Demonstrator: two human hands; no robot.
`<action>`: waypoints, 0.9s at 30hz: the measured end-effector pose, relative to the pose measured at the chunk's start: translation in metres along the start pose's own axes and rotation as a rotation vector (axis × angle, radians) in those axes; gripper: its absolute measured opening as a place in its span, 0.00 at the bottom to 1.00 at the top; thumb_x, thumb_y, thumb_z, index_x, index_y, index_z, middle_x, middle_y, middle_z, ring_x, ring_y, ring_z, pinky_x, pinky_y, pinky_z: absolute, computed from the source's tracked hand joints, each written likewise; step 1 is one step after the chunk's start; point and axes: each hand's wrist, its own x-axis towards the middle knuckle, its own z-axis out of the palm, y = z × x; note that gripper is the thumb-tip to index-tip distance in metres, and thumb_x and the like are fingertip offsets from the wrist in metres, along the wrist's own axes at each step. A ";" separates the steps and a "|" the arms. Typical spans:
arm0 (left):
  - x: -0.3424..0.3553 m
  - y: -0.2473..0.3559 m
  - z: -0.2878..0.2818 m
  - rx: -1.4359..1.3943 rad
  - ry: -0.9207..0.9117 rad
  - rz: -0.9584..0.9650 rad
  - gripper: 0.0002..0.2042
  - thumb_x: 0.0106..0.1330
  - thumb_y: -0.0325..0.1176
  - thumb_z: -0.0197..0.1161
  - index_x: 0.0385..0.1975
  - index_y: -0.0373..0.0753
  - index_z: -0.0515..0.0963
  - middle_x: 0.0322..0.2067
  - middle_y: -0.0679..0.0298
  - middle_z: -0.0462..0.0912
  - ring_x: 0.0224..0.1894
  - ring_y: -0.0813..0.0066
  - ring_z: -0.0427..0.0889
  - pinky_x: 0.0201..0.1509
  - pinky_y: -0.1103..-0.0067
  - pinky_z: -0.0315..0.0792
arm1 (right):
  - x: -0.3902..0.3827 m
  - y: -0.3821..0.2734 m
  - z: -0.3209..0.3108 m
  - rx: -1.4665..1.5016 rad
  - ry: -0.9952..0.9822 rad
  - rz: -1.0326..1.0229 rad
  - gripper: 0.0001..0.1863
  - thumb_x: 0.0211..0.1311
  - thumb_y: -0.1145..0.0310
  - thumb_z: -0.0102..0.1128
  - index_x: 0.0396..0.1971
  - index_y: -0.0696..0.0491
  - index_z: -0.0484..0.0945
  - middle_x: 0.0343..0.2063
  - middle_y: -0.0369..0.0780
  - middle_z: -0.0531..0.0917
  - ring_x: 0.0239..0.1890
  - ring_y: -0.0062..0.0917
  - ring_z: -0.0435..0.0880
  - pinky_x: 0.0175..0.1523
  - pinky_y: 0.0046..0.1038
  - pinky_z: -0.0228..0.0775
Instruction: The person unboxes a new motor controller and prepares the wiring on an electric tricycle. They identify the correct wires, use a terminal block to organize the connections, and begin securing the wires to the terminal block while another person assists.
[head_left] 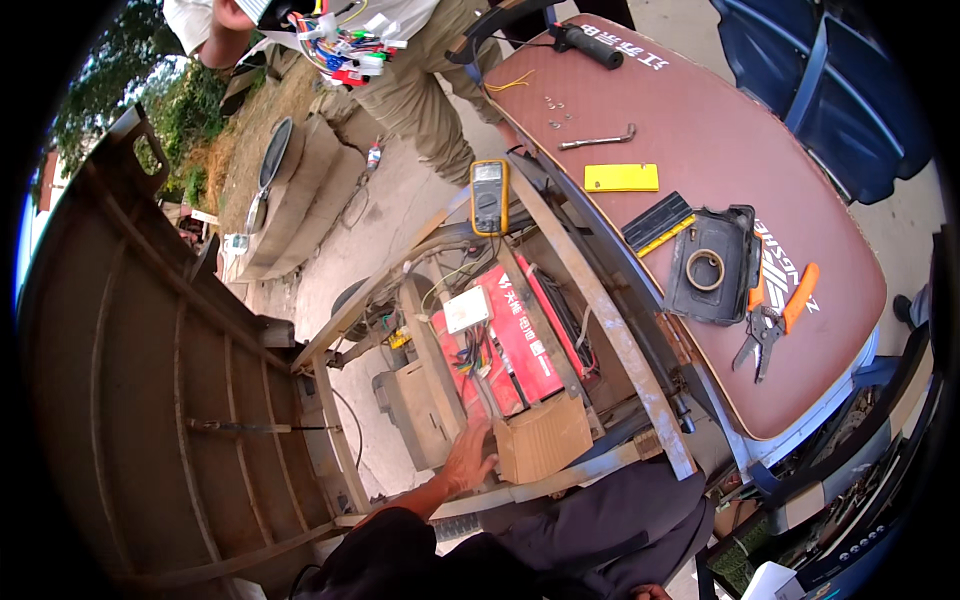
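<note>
Rusty brown metal bars are forming an open frame [600, 315], and inside it red battery packs [513, 340] are sitting side by side, filling most of the bay. A white box [467, 310] is resting on top of the red casing, with a bundle of multicoloured wires [472, 355] spilling out below it. A cardboard flap [545, 440] is covering the near end of the packs. The left hand [465, 462] is hovering or resting just left of the cardboard; its grip is looking released, fingers spread, nothing visibly held, and contact is hard to tell. The right hand [650, 593] is barely showing at the lower edge, so cannot tell its grip. A yellow-rimmed multimeter [490, 205] is standing at the far end of the frame. On the brown table [740, 180] to the right, a black plastic tray [735, 290] is holding a tape ring [706, 286]; orange-handled pliers [768, 325] are lying just beside it. A black-and-yellow block [657, 223] is sitting on the tray's other side, while a yellow plate [621, 178], a metal wrench [598, 143] and small loose fasteners [555, 103] are lying farther off. Across the frame another person [430, 60] is standing near a cluster of wire connectors [345, 50].
</note>
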 end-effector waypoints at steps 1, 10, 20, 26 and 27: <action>-0.001 0.002 0.002 0.043 0.015 0.013 0.37 0.60 0.38 0.64 0.67 0.31 0.57 0.65 0.42 0.63 0.67 0.44 0.62 0.72 0.57 0.54 | 0.003 0.010 0.002 -0.004 0.008 -0.013 0.06 0.64 0.74 0.58 0.31 0.58 0.82 0.17 0.34 0.76 0.17 0.16 0.72 0.23 0.21 0.63; 0.002 -0.013 0.009 0.045 0.179 0.205 0.36 0.57 0.36 0.63 0.66 0.31 0.59 0.62 0.45 0.67 0.65 0.47 0.65 0.71 0.57 0.55 | 0.016 0.047 0.062 0.070 0.172 -0.096 0.06 0.62 0.74 0.55 0.28 0.55 0.82 0.15 0.32 0.75 0.15 0.14 0.67 0.21 0.20 0.58; -0.003 -0.010 0.011 -0.030 0.259 0.238 0.33 0.57 0.33 0.64 0.63 0.32 0.62 0.59 0.47 0.68 0.61 0.48 0.67 0.68 0.60 0.58 | -0.002 0.046 0.052 0.021 0.372 -0.233 0.10 0.68 0.67 0.56 0.40 0.55 0.83 0.21 0.31 0.76 0.21 0.17 0.69 0.28 0.19 0.64; -0.003 -0.008 0.016 0.000 0.323 0.258 0.32 0.57 0.34 0.63 0.63 0.32 0.62 0.58 0.47 0.68 0.60 0.48 0.68 0.67 0.60 0.60 | -0.104 -0.094 0.011 -0.743 1.119 -1.196 0.16 0.70 0.64 0.59 0.48 0.61 0.80 0.31 0.43 0.84 0.34 0.28 0.85 0.35 0.28 0.77; -0.004 -0.009 0.016 0.004 0.329 0.257 0.32 0.57 0.34 0.63 0.63 0.32 0.62 0.58 0.47 0.68 0.60 0.48 0.68 0.67 0.60 0.60 | -0.108 -0.117 0.003 -0.614 1.170 -1.369 0.17 0.68 0.63 0.62 0.47 0.61 0.80 0.33 0.44 0.84 0.34 0.30 0.85 0.34 0.29 0.77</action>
